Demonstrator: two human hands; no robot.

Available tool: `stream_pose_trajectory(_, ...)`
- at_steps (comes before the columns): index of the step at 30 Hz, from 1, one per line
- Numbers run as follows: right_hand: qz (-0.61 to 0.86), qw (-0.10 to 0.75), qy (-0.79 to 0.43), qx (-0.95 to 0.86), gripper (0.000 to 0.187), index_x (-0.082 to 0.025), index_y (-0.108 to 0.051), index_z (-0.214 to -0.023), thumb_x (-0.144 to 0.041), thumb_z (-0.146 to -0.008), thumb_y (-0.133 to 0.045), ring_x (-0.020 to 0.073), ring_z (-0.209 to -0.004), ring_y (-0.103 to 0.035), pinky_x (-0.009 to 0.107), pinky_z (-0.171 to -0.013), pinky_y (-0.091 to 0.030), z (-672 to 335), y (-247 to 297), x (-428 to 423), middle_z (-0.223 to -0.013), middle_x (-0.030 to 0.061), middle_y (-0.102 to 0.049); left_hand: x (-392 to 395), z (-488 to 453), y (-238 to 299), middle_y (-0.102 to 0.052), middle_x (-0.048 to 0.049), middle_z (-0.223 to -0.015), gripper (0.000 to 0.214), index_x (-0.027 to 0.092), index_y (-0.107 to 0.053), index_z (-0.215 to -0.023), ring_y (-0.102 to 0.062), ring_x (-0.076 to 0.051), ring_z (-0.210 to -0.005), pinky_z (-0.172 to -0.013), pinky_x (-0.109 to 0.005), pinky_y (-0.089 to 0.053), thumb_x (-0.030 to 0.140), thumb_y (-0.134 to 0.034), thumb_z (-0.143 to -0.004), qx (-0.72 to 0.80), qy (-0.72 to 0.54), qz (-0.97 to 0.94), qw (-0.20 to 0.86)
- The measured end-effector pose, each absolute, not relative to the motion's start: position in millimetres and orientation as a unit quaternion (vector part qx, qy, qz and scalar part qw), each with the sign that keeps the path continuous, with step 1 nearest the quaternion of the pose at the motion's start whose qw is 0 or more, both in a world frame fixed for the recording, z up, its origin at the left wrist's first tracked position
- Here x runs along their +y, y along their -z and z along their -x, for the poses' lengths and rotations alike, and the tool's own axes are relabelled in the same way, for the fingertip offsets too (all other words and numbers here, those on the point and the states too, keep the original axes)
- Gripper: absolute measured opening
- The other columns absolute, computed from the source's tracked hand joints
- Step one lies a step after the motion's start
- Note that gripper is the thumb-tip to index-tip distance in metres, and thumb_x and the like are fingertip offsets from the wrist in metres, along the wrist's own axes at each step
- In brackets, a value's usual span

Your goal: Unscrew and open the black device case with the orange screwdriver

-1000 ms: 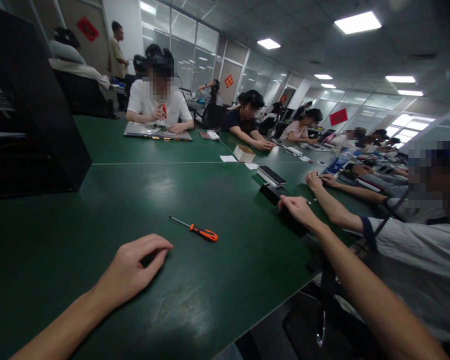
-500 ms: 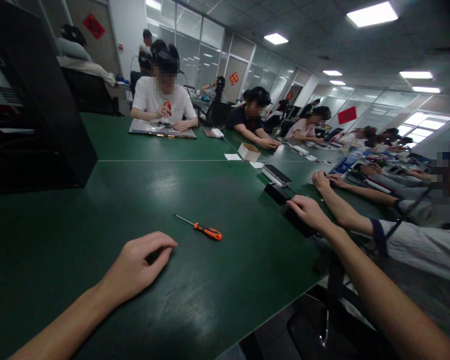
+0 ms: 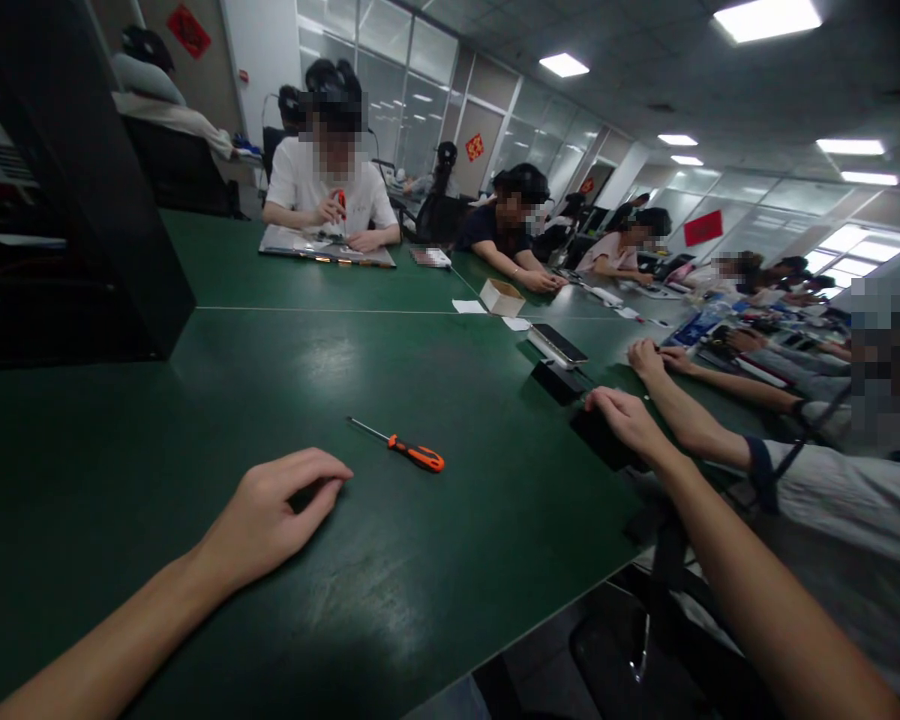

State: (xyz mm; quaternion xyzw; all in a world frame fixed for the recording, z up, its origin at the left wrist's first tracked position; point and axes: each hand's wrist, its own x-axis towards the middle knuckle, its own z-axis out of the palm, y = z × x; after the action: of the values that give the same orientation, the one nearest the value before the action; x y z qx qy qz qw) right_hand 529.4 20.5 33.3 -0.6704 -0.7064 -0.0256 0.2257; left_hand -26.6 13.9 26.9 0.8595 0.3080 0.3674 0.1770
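Resting half-curled, left hand (image 3: 279, 512)

the screwdriver (image 3: 418, 456) lay on the counter (image 3: 270, 400), with the left grip (image 3: 289, 510) nearer and to its left, and the right grip (image 3: 621, 415) off to its right. the block (image 3: 559, 382) stood just left of the right grip and slightly beyond it; the phone (image 3: 560, 344) lay behind the block. farther back and left sat the box (image 3: 502, 298), a sheet (image 3: 469, 307) at its left, a slip (image 3: 517, 324) before it. the case (image 3: 120, 260) stood far left. across the counter, the panel (image 3: 300, 247) lay before a person (image 3: 289, 170).
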Motion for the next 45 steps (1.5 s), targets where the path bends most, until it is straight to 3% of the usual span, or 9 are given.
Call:
stream_pose_trajectory(4,0.676,0.228,0.031,-0.7,0.052,-0.024,-0.06,-0.076,-0.046,-0.101,-0.021,0.0218,-0.074,-0.063,0.034,-0.072,-0.048,-531,-33,18,-0.076,0.0063,-0.067,14,28,-24,-0.077,-0.0027,-0.095,0.017,0.022,-0.074,-0.1,-0.074,-0.018,-0.084,-0.076,-0.026,-0.058,0.024,-0.058,-0.096,0.309,-0.371,-0.857,0.182)
stream_pose_trajectory(10,0.655,0.179,0.04,-0.733,0.041,-0.025,-0.051,-0.072,-0.046,-0.1,-0.03,0.0233,-0.075,-0.056,0.037,-0.077,-0.044,-528,-32,20,-0.074,0.0062,-0.06,15,28,-22,-0.077,-0.0014,-0.095,0.016,0.023,-0.074,-0.1,-0.073,-0.017,-0.084,-0.076,-0.024,-0.057,0.023,-0.059,-0.096,0.308,-0.366,-0.858,0.187)
stream_pose_trajectory(18,0.628,0.13,0.04,-0.766,0.042,-0.024,-0.052,-0.072,-0.05,-0.101,-0.036,0.0241,-0.078,-0.054,0.039,-0.08,-0.042,-528,-30,26,-0.078,0.0078,-0.06,15,30,-20,-0.077,-0.0012,-0.097,0.018,0.023,-0.074,-0.103,-0.073,-0.017,-0.086,-0.077,-0.025,-0.057,0.024,-0.057,-0.097,0.321,-0.352,-0.856,0.198)
stream_pose_trajectory(35,0.649,0.157,0.064,-0.742,0.046,-0.023,-0.058,-0.075,-0.05,-0.102,-0.031,0.0245,-0.078,-0.061,0.038,-0.077,-0.049,-534,-28,27,-0.079,0.0101,-0.066,13,28,-27,-0.076,-0.0022,-0.093,0.019,0.021,-0.074,-0.098,-0.073,-0.017,-0.083,-0.075,-0.024,-0.057,0.021,-0.056,-0.096,0.321,-0.363,-0.852,0.195)
stream_pose_trajectory(41,0.664,0.156,0.095,-0.725,0.037,-0.018,-0.073,-0.104,-0.041,-0.097,-0.045,0.0304,-0.106,-0.065,0.043,-0.096,-0.048,-545,-43,58,-0.114,0.0153,-0.071,13,27,-26,-0.076,-0.0019,-0.093,0.018,0.021,-0.074,-0.098,-0.073,-0.016,-0.083,-0.076,-0.024,-0.056,0.018,-0.055,-0.096,0.32,-0.369,-0.852,0.19)
stream_pose_trajectory(45,0.673,0.125,0.076,-0.725,0.036,-0.018,-0.072,-0.119,-0.039,-0.095,-0.056,0.029,-0.109,-0.067,0.04,-0.098,-0.05,-546,-44,102,-0.126,0.0147,-0.067,13,27,-28,-0.076,-0.0018,-0.092,0.018,0.021,-0.073,-0.097,-0.073,-0.015,-0.082,-0.075,-0.023,-0.056,0.018,-0.055,-0.096,0.322,-0.367,-0.851,0.193)
